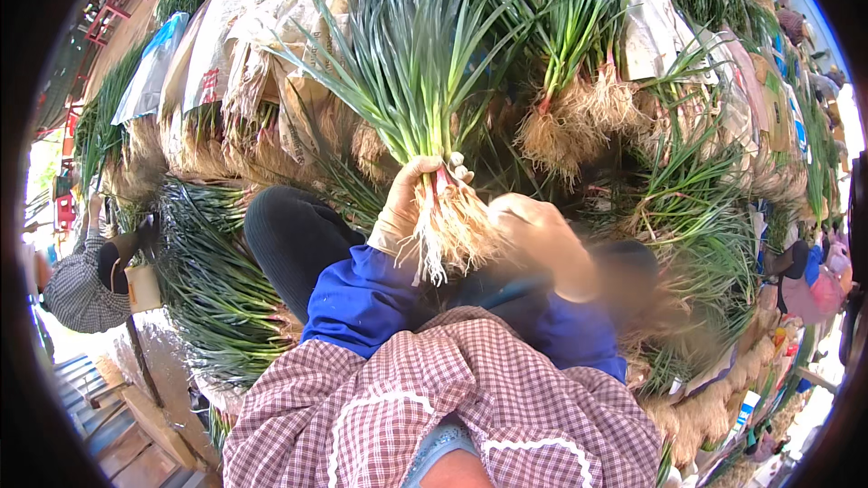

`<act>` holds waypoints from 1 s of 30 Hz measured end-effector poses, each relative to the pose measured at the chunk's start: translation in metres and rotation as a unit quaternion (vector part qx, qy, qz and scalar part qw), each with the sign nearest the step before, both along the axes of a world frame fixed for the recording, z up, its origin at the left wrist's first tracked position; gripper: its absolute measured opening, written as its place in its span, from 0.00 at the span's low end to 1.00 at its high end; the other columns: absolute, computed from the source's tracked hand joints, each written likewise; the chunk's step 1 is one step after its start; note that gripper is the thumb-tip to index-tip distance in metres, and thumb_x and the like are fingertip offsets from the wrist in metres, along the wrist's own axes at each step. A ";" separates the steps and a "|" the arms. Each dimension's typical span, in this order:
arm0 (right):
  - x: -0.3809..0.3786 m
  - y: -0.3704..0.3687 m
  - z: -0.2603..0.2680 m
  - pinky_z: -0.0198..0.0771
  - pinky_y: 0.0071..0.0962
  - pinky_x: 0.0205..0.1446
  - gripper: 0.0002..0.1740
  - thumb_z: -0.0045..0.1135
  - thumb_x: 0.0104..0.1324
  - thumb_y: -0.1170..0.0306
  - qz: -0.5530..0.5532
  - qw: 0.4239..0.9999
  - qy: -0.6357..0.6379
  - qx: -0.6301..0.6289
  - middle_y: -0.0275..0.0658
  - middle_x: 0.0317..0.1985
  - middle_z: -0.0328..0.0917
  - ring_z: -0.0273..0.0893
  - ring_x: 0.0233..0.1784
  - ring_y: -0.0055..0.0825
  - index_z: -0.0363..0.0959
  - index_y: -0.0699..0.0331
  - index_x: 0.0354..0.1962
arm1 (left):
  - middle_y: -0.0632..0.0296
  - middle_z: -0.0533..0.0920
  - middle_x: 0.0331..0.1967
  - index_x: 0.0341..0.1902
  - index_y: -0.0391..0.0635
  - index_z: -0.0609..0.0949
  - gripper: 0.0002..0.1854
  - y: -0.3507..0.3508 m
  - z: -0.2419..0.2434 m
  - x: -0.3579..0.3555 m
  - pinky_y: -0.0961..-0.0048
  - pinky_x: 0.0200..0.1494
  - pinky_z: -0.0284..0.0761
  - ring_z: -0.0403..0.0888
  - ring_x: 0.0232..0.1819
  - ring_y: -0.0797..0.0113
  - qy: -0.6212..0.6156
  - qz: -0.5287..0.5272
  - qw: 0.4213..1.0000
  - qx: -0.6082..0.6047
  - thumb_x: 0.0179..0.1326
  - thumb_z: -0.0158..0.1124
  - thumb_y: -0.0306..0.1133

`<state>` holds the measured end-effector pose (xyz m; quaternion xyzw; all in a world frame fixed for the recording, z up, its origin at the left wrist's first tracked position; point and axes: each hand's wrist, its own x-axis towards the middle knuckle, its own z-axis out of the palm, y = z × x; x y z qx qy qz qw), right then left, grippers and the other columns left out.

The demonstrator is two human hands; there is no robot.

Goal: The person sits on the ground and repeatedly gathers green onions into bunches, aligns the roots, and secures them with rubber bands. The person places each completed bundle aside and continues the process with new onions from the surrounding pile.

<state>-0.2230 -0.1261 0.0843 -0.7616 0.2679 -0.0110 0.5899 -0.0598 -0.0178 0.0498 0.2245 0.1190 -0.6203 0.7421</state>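
My left hand (401, 200), in a pale thin glove, grips a bunch of green allium plants (424, 105), perhaps green garlic, around the lower stems. The long flat leaves fan away from me, and the pale stringy roots (451, 227) hang towards my lap. Small white rounded bits show beside the thumb; whether they are bulbs or covered fingertips is unclear. My right hand (539, 230), motion-blurred, has curled fingers at the right edge of these roots. Whether it pinches any roots cannot be made out.
Rooted bundles (563, 102) lie ahead, with sacks (224, 41) draped over others. Leafy piles flank me on the left (224, 285) and right (705, 237). My bent knee (291, 237) rises left of the bunch. Another person (88, 278) is at far left; more people appear at far right.
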 end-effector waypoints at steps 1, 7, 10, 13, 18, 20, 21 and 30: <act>-0.013 -0.001 0.009 0.71 0.23 0.43 0.11 0.54 0.67 0.68 -0.007 0.998 0.016 0.061 0.39 0.34 0.80 0.77 0.37 0.23 0.75 0.67 0.43 | 0.57 0.81 0.33 0.45 0.37 0.78 0.17 0.002 0.000 0.002 0.62 0.47 0.80 0.81 0.41 0.61 0.002 -0.011 0.999 0.035 0.55 0.60 0.35; -0.064 -0.010 0.034 0.71 0.18 0.34 0.05 0.61 0.61 0.74 0.054 0.988 -0.142 0.038 0.37 0.30 0.82 0.77 0.30 0.18 0.78 0.69 0.32 | 0.59 0.78 0.31 0.44 0.40 0.75 0.14 0.016 -0.002 0.027 0.65 0.40 0.80 0.78 0.39 0.64 0.056 0.032 0.990 -0.126 0.57 0.58 0.34; -0.039 -0.021 0.033 0.69 0.16 0.32 0.08 0.63 0.60 0.72 -0.099 0.912 -0.336 0.215 0.38 0.38 0.81 0.76 0.31 0.17 0.77 0.66 0.37 | 0.57 0.79 0.36 0.46 0.39 0.74 0.15 0.024 -0.004 0.030 0.59 0.41 0.82 0.81 0.40 0.61 0.078 0.031 0.981 -0.175 0.59 0.55 0.35; 0.035 -0.033 0.018 0.67 0.15 0.30 0.15 0.61 0.63 0.68 -0.211 0.943 -0.257 0.033 0.36 0.46 0.79 0.73 0.32 0.16 0.74 0.65 0.46 | 0.57 0.79 0.37 0.50 0.38 0.73 0.17 0.027 -0.006 0.027 0.56 0.42 0.82 0.81 0.40 0.59 0.085 0.024 0.977 -0.195 0.60 0.54 0.35; 0.103 -0.018 -0.031 0.61 0.11 0.26 0.15 0.60 0.65 0.66 -0.069 0.949 -0.182 0.246 0.30 0.38 0.78 0.66 0.26 0.10 0.75 0.64 0.46 | 0.55 0.82 0.32 0.50 0.37 0.76 0.22 0.030 -0.005 0.024 0.54 0.39 0.82 0.84 0.35 0.59 0.008 -0.018 0.996 -0.090 0.56 0.56 0.40; 0.080 -0.015 -0.042 0.55 0.08 0.22 0.13 0.59 0.66 0.66 -0.102 0.953 -0.103 0.267 0.26 0.31 0.77 0.62 0.22 0.08 0.77 0.64 0.44 | 0.54 0.82 0.33 0.51 0.40 0.76 0.21 0.033 -0.004 0.022 0.52 0.39 0.83 0.83 0.33 0.59 0.011 0.008 0.998 -0.059 0.57 0.56 0.39; 0.061 -0.016 -0.044 0.50 0.10 0.21 0.10 0.58 0.67 0.67 -0.097 0.964 -0.107 0.224 0.22 0.24 0.71 0.58 0.21 0.07 0.78 0.63 0.42 | 0.53 0.81 0.33 0.51 0.41 0.76 0.20 0.036 -0.003 0.020 0.51 0.39 0.84 0.83 0.32 0.59 -0.008 0.031 0.999 -0.026 0.57 0.57 0.39; 0.005 0.001 -0.044 0.70 0.24 0.46 0.15 0.57 0.66 0.61 -0.075 0.994 -0.078 0.009 0.40 0.34 0.79 0.76 0.38 0.26 0.77 0.65 0.41 | 0.50 0.81 0.44 0.47 0.37 0.75 0.21 0.011 -0.036 0.006 0.50 0.69 0.62 0.74 0.59 0.49 -0.030 -0.009 0.980 -0.199 0.54 0.60 0.38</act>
